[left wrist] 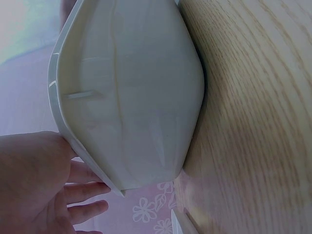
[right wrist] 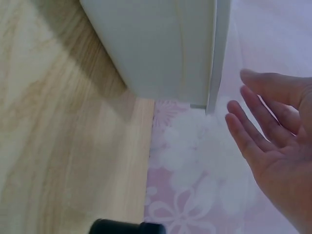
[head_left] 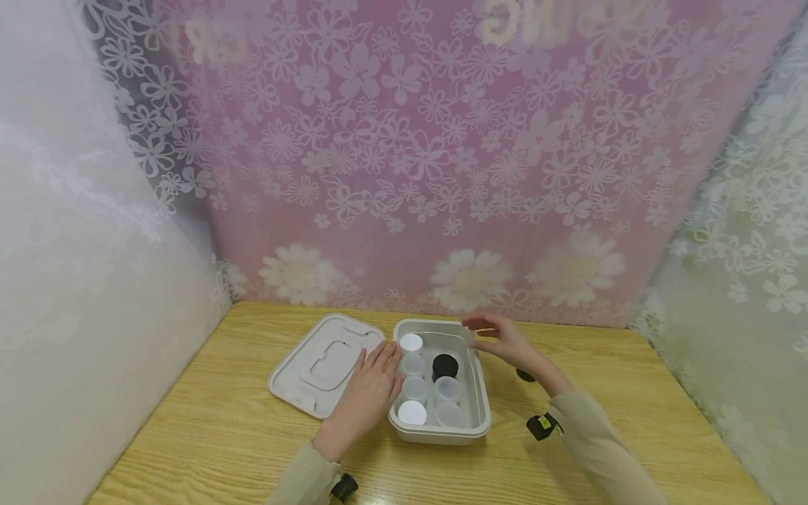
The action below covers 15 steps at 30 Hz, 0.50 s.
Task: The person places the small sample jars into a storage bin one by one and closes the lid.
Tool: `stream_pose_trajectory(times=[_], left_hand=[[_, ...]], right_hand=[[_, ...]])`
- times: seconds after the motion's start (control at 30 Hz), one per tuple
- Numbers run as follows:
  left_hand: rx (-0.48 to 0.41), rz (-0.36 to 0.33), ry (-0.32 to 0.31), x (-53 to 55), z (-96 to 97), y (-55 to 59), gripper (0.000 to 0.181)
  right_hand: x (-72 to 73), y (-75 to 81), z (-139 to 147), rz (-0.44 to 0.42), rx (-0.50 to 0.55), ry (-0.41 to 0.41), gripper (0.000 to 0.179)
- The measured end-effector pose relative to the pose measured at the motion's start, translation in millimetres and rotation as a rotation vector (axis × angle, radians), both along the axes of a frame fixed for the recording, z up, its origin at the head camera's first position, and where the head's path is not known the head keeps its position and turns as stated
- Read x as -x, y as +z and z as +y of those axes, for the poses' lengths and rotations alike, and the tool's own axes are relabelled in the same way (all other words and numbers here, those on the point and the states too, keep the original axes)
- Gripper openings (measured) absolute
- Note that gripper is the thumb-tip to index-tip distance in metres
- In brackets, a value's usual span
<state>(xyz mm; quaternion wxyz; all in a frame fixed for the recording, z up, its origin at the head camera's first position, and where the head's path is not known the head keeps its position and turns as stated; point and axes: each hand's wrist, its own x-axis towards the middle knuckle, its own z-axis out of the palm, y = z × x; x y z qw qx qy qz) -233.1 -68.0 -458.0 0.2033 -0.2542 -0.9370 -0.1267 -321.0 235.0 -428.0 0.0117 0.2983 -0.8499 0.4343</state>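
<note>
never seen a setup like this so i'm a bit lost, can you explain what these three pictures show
There's no machine here, just a person's bare left hand and right hand. The widest picture comes from a camera worn on the head; the other two come from the wrists, each looking at that hand's work.

On the wooden table stands an open pale bin with seven small round containers inside: two white-topped, four cloudy-topped, one black-topped. A flat white lid lies to its left; a dark round object, partly hidden, sits to its right.

The left hand rests along the bin's left rim, fingers straight. The right hand is near the far right corner, holding nothing.
</note>
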Motion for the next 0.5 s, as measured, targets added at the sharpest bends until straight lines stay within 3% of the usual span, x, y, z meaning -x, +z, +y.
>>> stream_pose_trajectory(times=[0.5], left_hand=[[0.004, -0.023, 0.013, 0.1, 0.7, 1.7, 0.047]], right_hand=[[-23.9, -13.0, 44.2, 0.053, 0.276, -0.174, 0.047]])
